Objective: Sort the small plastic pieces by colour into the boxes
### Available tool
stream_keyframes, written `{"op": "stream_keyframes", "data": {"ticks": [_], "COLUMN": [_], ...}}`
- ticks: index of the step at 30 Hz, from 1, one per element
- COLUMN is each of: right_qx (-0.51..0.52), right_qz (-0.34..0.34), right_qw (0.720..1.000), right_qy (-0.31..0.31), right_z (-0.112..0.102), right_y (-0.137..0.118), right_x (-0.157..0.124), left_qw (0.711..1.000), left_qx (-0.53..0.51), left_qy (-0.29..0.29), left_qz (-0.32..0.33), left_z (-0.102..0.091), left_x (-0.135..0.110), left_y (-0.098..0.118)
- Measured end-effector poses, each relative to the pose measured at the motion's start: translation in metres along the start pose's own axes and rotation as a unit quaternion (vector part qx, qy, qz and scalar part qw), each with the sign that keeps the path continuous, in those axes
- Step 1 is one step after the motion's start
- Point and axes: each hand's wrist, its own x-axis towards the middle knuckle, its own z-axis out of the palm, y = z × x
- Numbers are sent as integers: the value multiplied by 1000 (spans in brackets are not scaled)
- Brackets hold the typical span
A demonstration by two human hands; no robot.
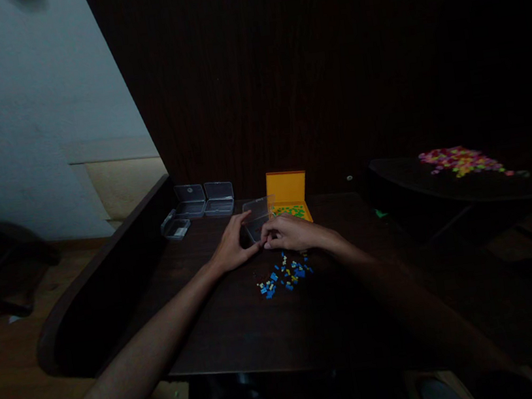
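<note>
My left hand (233,247) rests on the dark table (224,324) with its fingers curled against the near edge of a small clear plastic box (255,217). My right hand (288,233) sits right beside it, fingers bent and pinched together at the box's front edge; what they hold is too dark to make out. Just in front of my hands lies a scatter of small blue and yellow pieces (284,276). An open orange box (288,196) holding green pieces stands behind my right hand.
Two clear open boxes (204,200) lie at the table's back left, with another small clear box (175,227) beside them. A heap of pink and yellow pieces (463,162) lies on a dark surface at the right. A dark panel rises behind the table.
</note>
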Motion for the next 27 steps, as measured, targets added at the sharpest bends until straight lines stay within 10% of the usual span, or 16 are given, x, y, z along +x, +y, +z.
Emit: {"op": "stream_keyframes", "data": {"ticks": [6,27], "right_qx": [-48,-55], "right_qz": [36,-13], "right_qw": [993,993], "right_qy": [99,100], "right_z": [-3,-3], "right_y": [14,13], "right_x": [2,1], "left_qw": [1000,1000], "left_qx": [-10,-8], "left_qy": [-6,-13], "left_qz": [9,28], "left_z": [3,3], "left_x": [-1,-1], "left_y": [13,20]}}
